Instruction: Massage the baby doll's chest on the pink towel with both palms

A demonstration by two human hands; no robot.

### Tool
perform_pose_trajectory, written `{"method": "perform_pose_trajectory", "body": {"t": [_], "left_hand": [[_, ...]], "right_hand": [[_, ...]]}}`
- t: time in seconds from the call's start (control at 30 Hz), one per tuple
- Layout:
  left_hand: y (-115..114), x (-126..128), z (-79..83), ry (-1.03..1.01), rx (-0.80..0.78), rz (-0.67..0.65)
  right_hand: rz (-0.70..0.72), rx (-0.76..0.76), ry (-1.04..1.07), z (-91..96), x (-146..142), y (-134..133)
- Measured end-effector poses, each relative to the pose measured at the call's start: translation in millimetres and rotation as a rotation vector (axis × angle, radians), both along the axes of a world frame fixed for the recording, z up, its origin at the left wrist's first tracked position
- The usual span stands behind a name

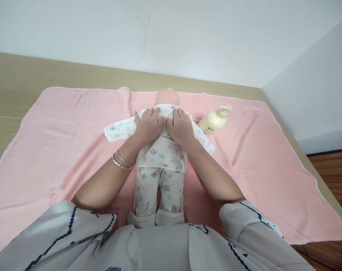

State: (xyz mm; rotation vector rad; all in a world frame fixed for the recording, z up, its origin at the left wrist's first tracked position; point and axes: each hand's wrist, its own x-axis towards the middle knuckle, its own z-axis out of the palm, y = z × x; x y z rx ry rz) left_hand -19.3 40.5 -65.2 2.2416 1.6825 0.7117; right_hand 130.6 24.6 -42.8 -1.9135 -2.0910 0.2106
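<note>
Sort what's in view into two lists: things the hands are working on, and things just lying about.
In hand:
left hand and right hand, both flat on the doll's chest
baby doll
printed top
printed trousers

Lying about:
lotion bottle, on its side to the doll's right
pink blanket, under everything
wooden surface

From my feed the scene is bright and evenly lit, with soft, diffuse light and no clear single source. Shadows are faint: only a thin, soft one sits under the doll [160, 158] and beneath my forearms on the pink blanket [60, 135]. I see no harsh glare; the lotion bottle [214, 121] shows just a mild sheen. Focus is fair in the middle, though print on the bottle is perhaps too soft to read. The wide lens bends the blanket's edges and stretches the corners.
</note>
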Motion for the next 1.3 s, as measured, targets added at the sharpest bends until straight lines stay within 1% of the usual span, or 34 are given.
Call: {"method": "perform_pose_trajectory", "body": {"t": [0.13,0.23,0.33,0.43,0.57,0.7,0.8,0.87,0.93,1.07,1.17,1.3], "left_hand": [[-16.8,5.1,15.9,0.082,0.016,0.001],[-30.2,11.0,26.4,0.134,0.015,-0.066],[-31.9,11.7,31.1,0.097,0.011,-0.128],[-20.5,5.4,29.5,0.031,0.003,-0.185],[1.2,-5.8,20.0,0.021,0.013,-0.22],[13.2,-10.3,9.4,0.012,0.028,-0.18],[13.3,-8.0,4.8,0.003,0.022,-0.093],[11.1,-5.0,3.8,0.008,0.018,-0.024],[8.2,-2.1,4.7,0.018,0.019,0.002],[-1.2,0.5,13.5,0.057,0.021,-0.019],[-11.7,0.7,24.0,0.044,0.028,-0.031],[-19.8,0.6,33.2,0.051,0.03,-0.121]], "right_hand": [[0.074,-0.046,-0.029,2.6,6.8,4.0],[0.154,-0.053,-0.06,4.5,13.4,7.3],[0.181,-0.04,-0.096,7.9,15.7,5.7],[0.183,-0.037,-0.144,15.8,11.8,-5.1],[0.212,-0.042,-0.228,29.9,0.5,-28.3],[0.214,-0.066,-0.267,39.0,-8.8,-41.6],[0.174,-0.102,-0.165,41.7,-9.5,-38.8],[0.139,-0.114,-0.068,40.6,-7.4,-32.4],[0.105,-0.112,-0.01,36.1,-4.2,-23.9],[0.058,-0.085,-0.009,20.7,2.4,-6.5],[0.06,-0.068,-0.014,11.7,6.5,1.3],[0.103,-0.061,-0.076,11.7,8.5,1.5]]}}
